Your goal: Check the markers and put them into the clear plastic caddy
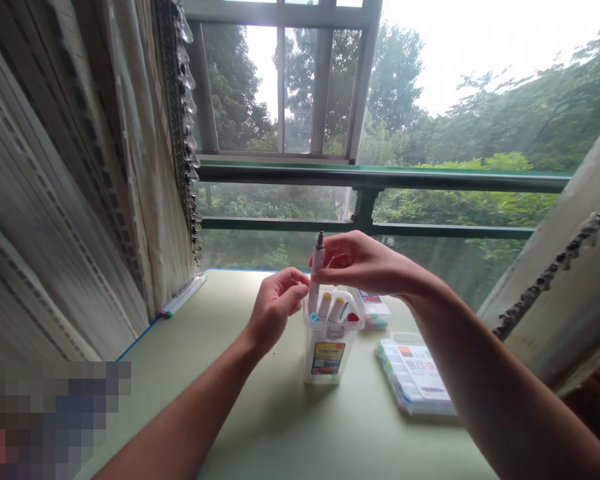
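A white marker [317,273] stands upright over the clear plastic box [327,360], its dark tapered end pointing up. My right hand [355,262] reaches in from the right with thumb and fingers closed around the marker. My left hand [276,305] is at the left of the box's rim, thumb and fingertips pinched together; whatever is between them, if anything, is hidden. Inside the box stand two markers with yellow ends, one of them a yellow-ended marker [337,308], beside a red end [353,317] and a blue end [314,317]. A printed label [329,358] covers the box front.
A flat clear case [416,377] with a white label lies to the right on the pale green table [260,427]. Another clear case [377,310] sits behind the box. A pen-like item [166,313] lies at the left edge by the curtain [130,167]. A window railing [280,175] runs behind.
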A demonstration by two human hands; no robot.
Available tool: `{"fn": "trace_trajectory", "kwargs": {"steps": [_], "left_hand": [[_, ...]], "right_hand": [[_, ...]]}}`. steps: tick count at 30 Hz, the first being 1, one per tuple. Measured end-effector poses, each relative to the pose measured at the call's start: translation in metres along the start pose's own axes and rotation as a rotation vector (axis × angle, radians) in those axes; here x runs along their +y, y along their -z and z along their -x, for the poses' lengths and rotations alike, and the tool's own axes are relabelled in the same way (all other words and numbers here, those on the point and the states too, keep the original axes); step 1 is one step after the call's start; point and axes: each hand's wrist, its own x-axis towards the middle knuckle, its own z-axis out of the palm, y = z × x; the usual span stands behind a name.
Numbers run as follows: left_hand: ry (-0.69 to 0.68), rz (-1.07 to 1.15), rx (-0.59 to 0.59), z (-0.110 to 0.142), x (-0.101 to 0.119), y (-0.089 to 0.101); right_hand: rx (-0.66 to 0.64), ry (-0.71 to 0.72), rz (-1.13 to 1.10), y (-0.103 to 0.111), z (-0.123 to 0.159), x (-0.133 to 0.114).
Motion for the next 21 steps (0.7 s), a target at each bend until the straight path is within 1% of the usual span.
{"fn": "trace_trajectory", "kwargs": {"steps": [5, 9, 12, 16, 21], "left_hand": [[-0.003, -0.017, -0.004, 0.0006, 0.0006, -0.0021], [-0.012, -0.025, -0.020, 0.0003, -0.0002, -0.0003], [-0.008, -0.037, -0.041, 0.0011, -0.0011, 0.0021], [-0.035, -0.063, -0.098, 0.0030, -0.0017, 0.0046], [-0.080, -0.167, -0.130, 0.0041, -0.0027, 0.0051]], "right_hand": [[-0.061, -0.003, -0.007, -0.0008, -0.0001, 0.0063], [-0.110, 0.009, -0.013, -0.0023, -0.0003, 0.0077], [-0.100, 0.002, -0.010, -0.0020, -0.0009, 0.0080], [-0.066, -0.007, 0.039, 0.0003, -0.0024, 0.0098], [-0.081, -0.008, 0.035, 0.0017, -0.0038, 0.0114]]}}
